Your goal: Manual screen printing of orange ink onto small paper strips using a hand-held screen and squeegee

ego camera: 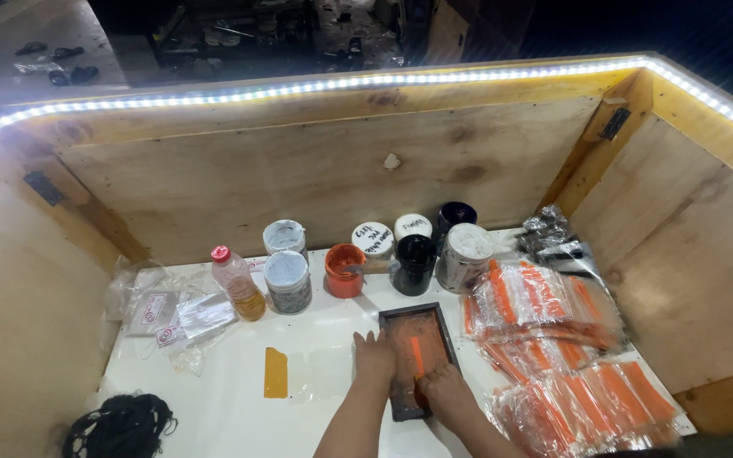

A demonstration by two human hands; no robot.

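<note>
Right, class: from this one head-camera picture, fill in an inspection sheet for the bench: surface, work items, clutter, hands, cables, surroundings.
Surface: white tabletop boxed in by plywood walls.
Work items: dark-framed printing screen smeared with orange ink; orange squeegee on its mesh.
Clutter: ink jars, an open orange ink pot, a bottle of yellowish liquid, bagged orange strips, empty clear bags, a yellow scraper, a black netted bundle.
Hands: left hand flat on the frame's left edge; right hand on its lower part; neither grips anything.
Cables: nothing seen.
Surroundings: LED strip along the wall top; dark room beyond.
</note>
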